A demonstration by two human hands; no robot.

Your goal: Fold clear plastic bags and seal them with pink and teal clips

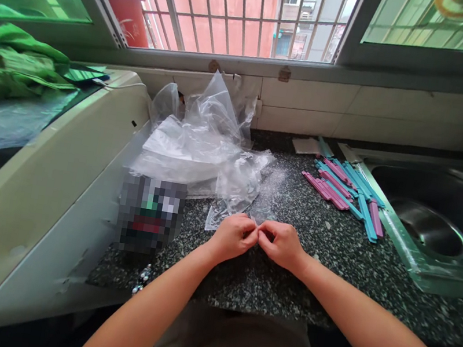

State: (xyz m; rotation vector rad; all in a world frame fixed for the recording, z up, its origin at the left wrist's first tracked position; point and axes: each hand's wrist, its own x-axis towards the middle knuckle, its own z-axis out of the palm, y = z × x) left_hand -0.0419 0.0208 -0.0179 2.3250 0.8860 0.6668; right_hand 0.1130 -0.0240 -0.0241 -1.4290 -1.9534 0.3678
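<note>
Over the speckled dark countertop [315, 257], my left hand [235, 236] and my right hand [280, 244] meet at the fingertips. Both are closed in a pinch on a small clear plastic bag [268, 214], whose see-through film extends just beyond the fingers; its full outline is hard to make out. Beside my left hand lies another crumpled clear bag [235, 189], at the edge of a larger pile of clear plastic bags [192, 147]. Pink and light-blue plastic strips [345, 189] lie in a loose heap farther off, to the right of my right hand.
A sink [433, 229] with a clear-covered rim is on the right. At left stand a cream appliance [60, 170] with green cloth [11, 65] on it, and a blurred-out item [149, 216]. A beaded object [142, 278] lies near the front edge. A barred window [231, 9] is behind.
</note>
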